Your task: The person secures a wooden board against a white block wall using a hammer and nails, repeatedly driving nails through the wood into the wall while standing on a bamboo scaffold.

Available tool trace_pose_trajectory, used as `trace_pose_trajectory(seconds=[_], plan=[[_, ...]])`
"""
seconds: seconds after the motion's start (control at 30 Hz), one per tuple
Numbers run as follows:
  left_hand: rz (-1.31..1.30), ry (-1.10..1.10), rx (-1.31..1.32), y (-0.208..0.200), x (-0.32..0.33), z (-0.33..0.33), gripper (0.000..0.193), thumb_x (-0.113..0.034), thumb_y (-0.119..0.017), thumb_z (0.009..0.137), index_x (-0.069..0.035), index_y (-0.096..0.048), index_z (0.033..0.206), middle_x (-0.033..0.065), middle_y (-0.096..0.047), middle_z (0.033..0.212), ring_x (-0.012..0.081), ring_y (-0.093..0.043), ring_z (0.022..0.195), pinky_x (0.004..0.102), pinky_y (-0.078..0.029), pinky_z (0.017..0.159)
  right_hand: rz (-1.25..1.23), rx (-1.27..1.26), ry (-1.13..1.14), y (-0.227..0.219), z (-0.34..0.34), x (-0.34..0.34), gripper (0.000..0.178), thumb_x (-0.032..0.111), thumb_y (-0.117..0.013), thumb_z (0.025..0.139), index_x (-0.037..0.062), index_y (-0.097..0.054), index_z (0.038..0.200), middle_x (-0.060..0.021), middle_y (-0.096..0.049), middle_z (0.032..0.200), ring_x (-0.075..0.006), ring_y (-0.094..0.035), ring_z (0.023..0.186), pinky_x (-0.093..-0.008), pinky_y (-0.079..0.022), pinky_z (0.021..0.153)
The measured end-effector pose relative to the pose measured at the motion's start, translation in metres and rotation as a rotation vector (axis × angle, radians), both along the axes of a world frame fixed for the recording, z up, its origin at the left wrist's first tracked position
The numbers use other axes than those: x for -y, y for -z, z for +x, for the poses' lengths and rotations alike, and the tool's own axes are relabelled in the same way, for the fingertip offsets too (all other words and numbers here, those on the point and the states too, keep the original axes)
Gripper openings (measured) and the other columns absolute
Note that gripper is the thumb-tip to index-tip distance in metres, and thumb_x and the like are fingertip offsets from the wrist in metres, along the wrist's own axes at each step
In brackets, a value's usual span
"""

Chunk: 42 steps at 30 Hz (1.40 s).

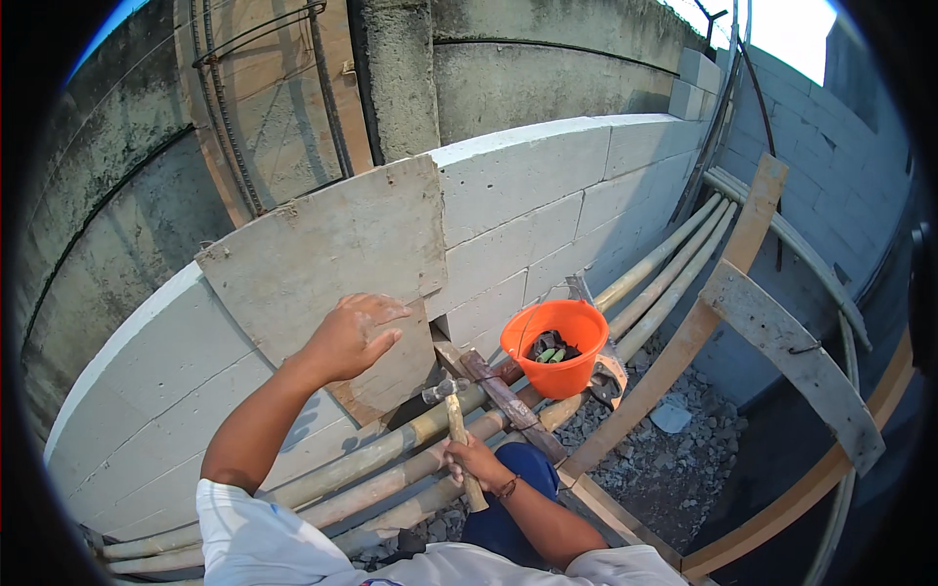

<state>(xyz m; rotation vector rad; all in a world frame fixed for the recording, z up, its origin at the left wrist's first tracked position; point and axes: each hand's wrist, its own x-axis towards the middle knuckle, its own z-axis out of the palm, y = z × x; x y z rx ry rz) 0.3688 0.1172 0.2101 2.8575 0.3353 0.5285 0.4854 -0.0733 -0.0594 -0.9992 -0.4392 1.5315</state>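
at the lower middle of the view, the hammer (455,420) is held in the right hand (474,463): the fingers are wrapped round the wooden handle, below its middle, with no slack to be seen, and the butt is left jutting out toward the body. the long axis is pointed almost straight away from the wearer, tipped a little to the left, so the metal head (445,391) is carried beyond the gripping fingers, up and to their left. from the left hand (357,337) the hammer is set well apart, down and to the right; the right hand is the nearer one.

the left fingers are loosely stretched, the thumb is spread away from them, and nothing is seen to be held. that hand is raised in front of the board (327,249), which is stood against the block wall (537,195); whether the board is touched cannot be made out.

near the hammer, the poles (376,446) are crossed by a short beam (508,396). past the beam, to the right, the orange bucket (562,379) is stood mouth up; in it, below the rim, dark stuff (540,344) with some green pieces is seen, its kind unclear. beside the bucket, a tool (610,379) is partly hidden. farther right, rubble (674,454) is spread near the wooden frame (782,340).
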Motion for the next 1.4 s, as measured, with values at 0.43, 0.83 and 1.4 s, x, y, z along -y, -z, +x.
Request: trace_pose_trajectory(seconds=[0.43,0.83,1.4], plan=[[-1.151,-0.658,0.022,0.255,0.136,-0.266,0.05,-0.028,-0.064,0.086,-0.001,-0.058,0.128,0.0172,-0.066,0.116,0.022,-0.064,0.099,0.0317,-0.047,0.089,-0.292,0.586,-0.148,-0.035,-0.011,0.126,0.024,0.022,-0.064,0.092,0.0056,-0.047,0.098,-0.001,-0.051,0.069,-0.0083,-0.048,0.046,-0.0252,-0.041,0.038],[-0.902,-0.603,0.212,0.232,0.11,-0.243,0.042,-0.021,-0.062,0.088,-0.002,-0.059,0.125,0.019,-0.064,0.119,0.0284,-0.064,0.108,0.0357,-0.048,0.092,-0.317,0.674,-0.232,-0.038,-0.02,0.1,0.022,0.02,-0.062,0.09,0.0043,-0.047,0.095,-0.0019,-0.052,0.069,-0.0098,-0.05,0.047,-0.0256,-0.042,0.039],[0.525,-0.688,0.419,-0.076,-0.145,-0.16,0.032,-0.028,-0.066,0.084,-0.014,-0.068,0.112,0.0113,-0.064,0.112,0.0307,-0.057,0.109,0.0459,-0.042,0.096,-0.248,0.654,0.061,-0.028,-0.036,0.105,0.016,0.017,-0.059,0.092,0.0078,-0.047,0.095,-0.002,-0.053,0.067,-0.011,-0.051,0.046,-0.0265,-0.043,0.039]])
